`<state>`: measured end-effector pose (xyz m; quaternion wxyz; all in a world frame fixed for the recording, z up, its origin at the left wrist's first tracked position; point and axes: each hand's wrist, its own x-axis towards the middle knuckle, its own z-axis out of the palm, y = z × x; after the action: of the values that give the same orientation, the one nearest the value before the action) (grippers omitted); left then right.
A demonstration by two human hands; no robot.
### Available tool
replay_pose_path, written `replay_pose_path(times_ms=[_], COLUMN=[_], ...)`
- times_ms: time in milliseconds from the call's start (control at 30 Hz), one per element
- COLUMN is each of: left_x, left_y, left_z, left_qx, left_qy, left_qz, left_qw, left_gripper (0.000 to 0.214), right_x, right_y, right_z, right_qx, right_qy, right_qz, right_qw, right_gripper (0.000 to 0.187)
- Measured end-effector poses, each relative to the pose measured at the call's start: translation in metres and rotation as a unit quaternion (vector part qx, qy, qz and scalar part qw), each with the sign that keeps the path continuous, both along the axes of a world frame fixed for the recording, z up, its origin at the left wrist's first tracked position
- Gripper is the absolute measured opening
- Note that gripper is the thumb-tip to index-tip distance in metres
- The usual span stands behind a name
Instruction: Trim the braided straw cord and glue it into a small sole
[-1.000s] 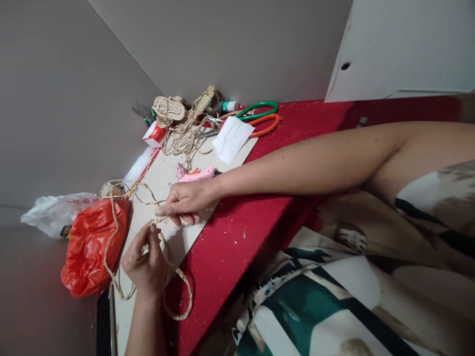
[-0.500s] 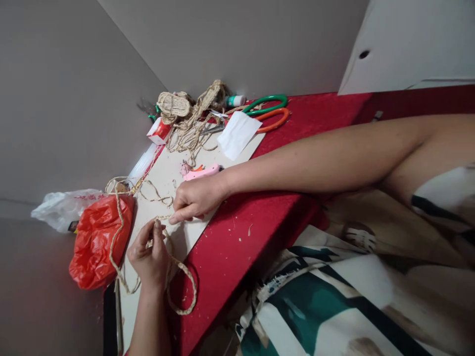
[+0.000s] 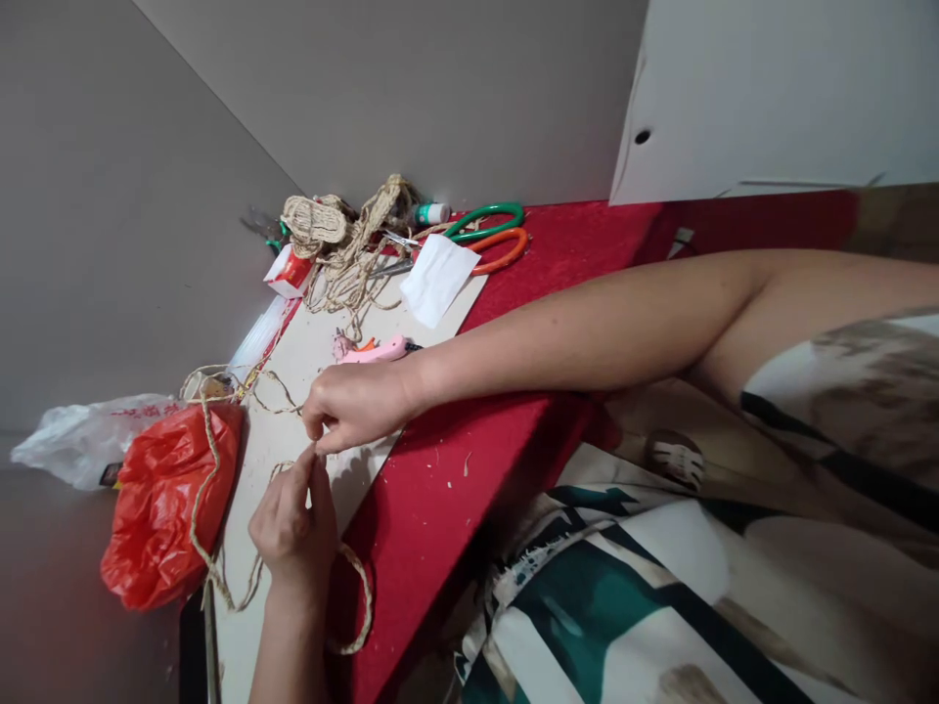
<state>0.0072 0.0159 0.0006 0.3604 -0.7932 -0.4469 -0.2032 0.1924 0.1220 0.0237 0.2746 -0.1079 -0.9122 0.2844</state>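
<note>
My right hand (image 3: 352, 406) reaches in from the right over a beige board (image 3: 239, 626) and pinches a braided jute rope (image 3: 200, 533) with thumb and fingertips. My left hand (image 3: 293, 528) comes up from below with its fingers closed on the same rope, fingertips almost touching those of the right hand. The rope loops down past my left wrist and runs over a red plastic bag (image 3: 157, 518) to the left. A pink glue gun (image 3: 374, 350) lies just behind my right hand.
The board lies on a red table (image 3: 455, 489) in a wall corner. At the far end are a tangle of rope and woven pieces (image 3: 352, 254), a white paper (image 3: 436, 277), green scissors (image 3: 488, 217), orange scissors (image 3: 506, 252) and a red-white box (image 3: 288, 271). A white plastic bag (image 3: 69, 445) hangs left.
My right hand's fingers have curled from pointing flat into a pinch on the rope. My left hand's fingertips have risen to meet them. The view has shifted slightly.
</note>
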Motion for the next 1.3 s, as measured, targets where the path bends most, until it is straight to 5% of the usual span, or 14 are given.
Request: replay_pose_path(times_ms=[333,667,1000,1300], left_x=[0.009,0.006,0.009,0.017], left_y=[-0.007,-0.007,-0.010,-0.018], left_z=[0.007,0.006,0.003,0.001], left_qx=[-0.066,-0.010,-0.011,-0.068], left_qy=[-0.086,-0.093,-0.113,-0.349], left_qz=[-0.009,-0.027,0.012,0.099], left_qw=[0.994,0.995,0.993,0.930], left_gripper=[0.021,0.020,0.025,0.019], right_x=[-0.007,-0.010,-0.010,-0.011], right_y=[0.002,0.004,0.007,0.005], right_z=[-0.010,-0.016,-0.020,-0.018], right_qx=[-0.164,-0.351,-0.363,-0.372], right_qy=[-0.011,0.001,-0.006,0.078], right_qz=[0.034,0.096,0.124,0.089], right_qw=[0.986,0.931,0.923,0.921], right_gripper=[0.009,0.008,0.007,0.012])
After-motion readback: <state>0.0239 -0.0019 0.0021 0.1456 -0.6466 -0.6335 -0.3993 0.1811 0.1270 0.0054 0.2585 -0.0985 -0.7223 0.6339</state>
